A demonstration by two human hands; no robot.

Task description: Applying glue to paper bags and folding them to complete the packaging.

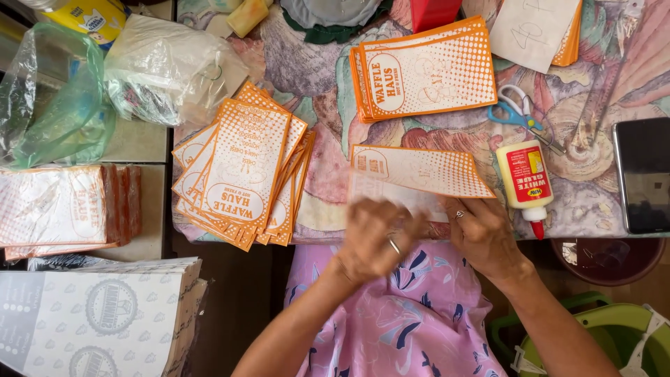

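Floral-clothed tabletop [314, 70]: both hands are pressing the near edge of an orange-and-white printed paper sleeve [419, 173]; left hand [373, 237] blurred, right hand [481, 234] fingers curled onto it.

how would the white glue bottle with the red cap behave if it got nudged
The white glue bottle with the red cap lies on its side on the patterned cloth, so it cannot tip. Its rounded body would probably roll sideways. The soft cloth likely slows it. It looks like rigid plastic, so hardly fragile.

paper bag [419, 171]: orange-white dotted | glue bottle [525, 180]: white, red label | scissors [518, 112]: blue | tablecloth [307, 70]: pastel floral
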